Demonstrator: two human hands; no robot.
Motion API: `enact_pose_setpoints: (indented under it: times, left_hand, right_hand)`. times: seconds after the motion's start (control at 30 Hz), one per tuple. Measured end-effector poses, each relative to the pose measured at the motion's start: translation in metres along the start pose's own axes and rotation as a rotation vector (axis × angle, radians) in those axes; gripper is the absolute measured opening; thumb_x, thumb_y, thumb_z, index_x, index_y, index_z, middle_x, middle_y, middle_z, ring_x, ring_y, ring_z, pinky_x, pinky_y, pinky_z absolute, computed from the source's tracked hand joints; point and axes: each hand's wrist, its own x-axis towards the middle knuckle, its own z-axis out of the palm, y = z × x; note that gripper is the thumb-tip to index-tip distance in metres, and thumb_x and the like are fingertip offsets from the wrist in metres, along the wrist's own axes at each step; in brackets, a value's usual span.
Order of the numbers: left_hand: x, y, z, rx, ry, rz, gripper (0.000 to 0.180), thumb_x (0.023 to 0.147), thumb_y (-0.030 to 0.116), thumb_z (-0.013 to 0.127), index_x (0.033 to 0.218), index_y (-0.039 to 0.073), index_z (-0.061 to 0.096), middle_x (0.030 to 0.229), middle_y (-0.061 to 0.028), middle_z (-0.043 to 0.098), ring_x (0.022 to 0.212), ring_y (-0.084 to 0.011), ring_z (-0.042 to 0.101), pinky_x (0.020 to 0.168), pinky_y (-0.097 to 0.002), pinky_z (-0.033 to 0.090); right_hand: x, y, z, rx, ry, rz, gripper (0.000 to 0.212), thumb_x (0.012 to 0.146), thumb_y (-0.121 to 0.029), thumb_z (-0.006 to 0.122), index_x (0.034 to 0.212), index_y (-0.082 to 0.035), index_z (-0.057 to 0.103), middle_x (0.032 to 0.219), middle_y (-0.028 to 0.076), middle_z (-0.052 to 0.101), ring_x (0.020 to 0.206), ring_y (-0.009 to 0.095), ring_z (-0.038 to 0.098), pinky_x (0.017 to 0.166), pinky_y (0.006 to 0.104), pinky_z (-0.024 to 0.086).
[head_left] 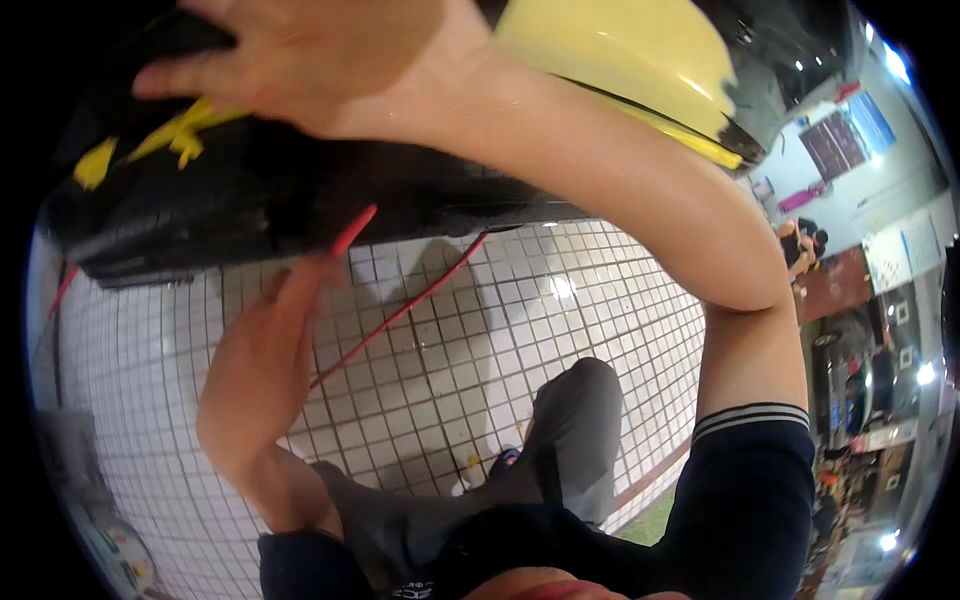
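Observation:
My left hand [290, 310], blurred by motion, is closed round a slim red tool [355, 230] whose narrow flat end points up and right. What kind of tool it is I cannot make out. That end is in front of the lower side of a black car body panel [280, 180]. Across the top reaches my right hand [310, 60], its fingers apart and pointing left over the panel. Whether it touches the surface I cannot tell. Torn yellow pieces [185, 135] stick to the black panel below the right fingers. Beyond my right forearm is a glossy yellow car panel [630, 60].
A red hose or cord [410, 305] runs over the white tiled floor [450, 360] between the car and my legs. My bent knee [585, 390] is close to the car. Another person [800, 250] is far off at the right, near wall boards.

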Motion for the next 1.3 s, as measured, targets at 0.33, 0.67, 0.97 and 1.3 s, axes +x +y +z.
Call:
enact_pose_setpoints:
  times: [0.33, 0.67, 0.97, 1.3]
  left_hand:
    - [0.016, 0.021, 0.019, 0.119, -0.281, -0.004, 0.051, 0.088, -0.013, 0.059, 0.131, 0.012, 0.067, 0.099, -0.0124, 0.062, 0.084, -0.0282, 0.065, 0.074, -0.0386, 0.052]
    - [-0.013, 0.002, -0.024, -0.046, 0.012, 0.035, 0.046, 0.086, -0.012, 0.061, 0.124, 0.010, 0.070, 0.098, -0.0130, 0.064, 0.082, -0.0342, 0.068, 0.070, -0.0413, 0.053]
    - [-0.029, -0.014, -0.043, 0.053, -0.034, -0.002, 0.044, 0.088, -0.012, 0.060, 0.127, 0.006, 0.069, 0.102, -0.0150, 0.067, 0.077, -0.0312, 0.069, 0.067, -0.0402, 0.053]
    - [-0.050, -0.027, -0.058, 0.072, 0.028, 0.008, 0.044, 0.090, -0.008, 0.061, 0.128, 0.012, 0.069, 0.096, -0.0119, 0.065, 0.076, -0.0325, 0.067, 0.065, -0.0418, 0.052]
  right_hand:
    - [-0.210, 0.102, -0.075, -0.009, -0.142, 0.052, 0.047, 0.083, -0.038, 0.074, 0.130, -0.030, 0.074, 0.123, 0.018, 0.067, 0.092, 0.030, 0.066, 0.071, 0.0382, 0.051]
    - [-0.293, 0.155, -0.113, 0.084, -0.286, 0.104, 0.055, 0.073, -0.050, 0.082, 0.127, -0.041, 0.076, 0.127, 0.022, 0.070, 0.105, 0.033, 0.069, 0.083, 0.0380, 0.050]
    - [-0.006, 0.003, 0.020, -0.074, 0.267, -0.080, 0.047, 0.080, -0.034, 0.079, 0.125, -0.020, 0.077, 0.115, 0.011, 0.066, 0.084, 0.027, 0.059, 0.071, 0.0381, 0.044]
    - [-0.120, 0.060, -0.073, 0.088, -0.361, 0.170, 0.060, 0.075, -0.026, 0.089, 0.133, -0.030, 0.074, 0.125, 0.021, 0.071, 0.105, 0.039, 0.070, 0.087, 0.0421, 0.056]
